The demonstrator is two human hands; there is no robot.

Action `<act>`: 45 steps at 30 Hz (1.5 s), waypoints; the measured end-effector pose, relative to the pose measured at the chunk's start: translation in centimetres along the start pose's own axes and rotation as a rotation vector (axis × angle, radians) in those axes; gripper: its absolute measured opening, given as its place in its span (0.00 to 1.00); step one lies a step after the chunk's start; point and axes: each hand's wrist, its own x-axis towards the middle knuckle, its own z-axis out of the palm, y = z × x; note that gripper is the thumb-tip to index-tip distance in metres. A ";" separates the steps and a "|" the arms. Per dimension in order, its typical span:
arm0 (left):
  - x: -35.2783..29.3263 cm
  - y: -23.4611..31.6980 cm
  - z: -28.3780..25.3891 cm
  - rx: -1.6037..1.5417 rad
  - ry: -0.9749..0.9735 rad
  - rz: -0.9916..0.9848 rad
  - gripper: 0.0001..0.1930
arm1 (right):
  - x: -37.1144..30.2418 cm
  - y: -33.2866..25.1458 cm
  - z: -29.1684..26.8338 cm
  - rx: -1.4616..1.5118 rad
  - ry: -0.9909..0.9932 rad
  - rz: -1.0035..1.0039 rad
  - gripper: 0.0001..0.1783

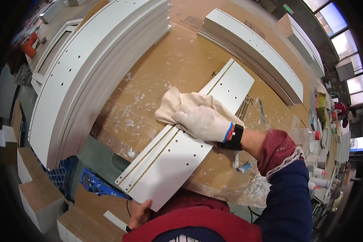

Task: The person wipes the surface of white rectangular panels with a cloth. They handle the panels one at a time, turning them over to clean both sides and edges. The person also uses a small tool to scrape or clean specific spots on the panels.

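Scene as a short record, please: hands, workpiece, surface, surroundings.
left hand: bare, gripping near end of white board
right hand: gloved, holding cloth on white board
workpiece: white board, dark holes, grooved along its length
surface: brown cardboard, white flecks
surroundings: left stack and right stack of white pieces

1. Printed on the cardboard sheet (177, 60), just left of the far half of the white board (169, 165) — a large black letter (215, 74).
2. Just right of the same board: more large black letters (249, 100).
3. Well beyond the board's far end — two barcodes (255, 29), with small characters beside the left one.
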 end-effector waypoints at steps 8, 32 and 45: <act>0.2 -0.6 -0.4 -0.031 -0.047 0.033 0.40 | -0.4 14.9 -3.9 -0.135 0.515 0.527 0.13; 0.7 -4.1 -3.7 -0.042 -0.316 0.315 0.20 | 0.1 -23.5 9.4 0.334 0.184 -0.684 0.09; -0.2 -2.1 -3.4 -0.140 -0.479 -0.217 0.26 | -15.9 -3.9 4.6 0.792 0.789 0.458 0.21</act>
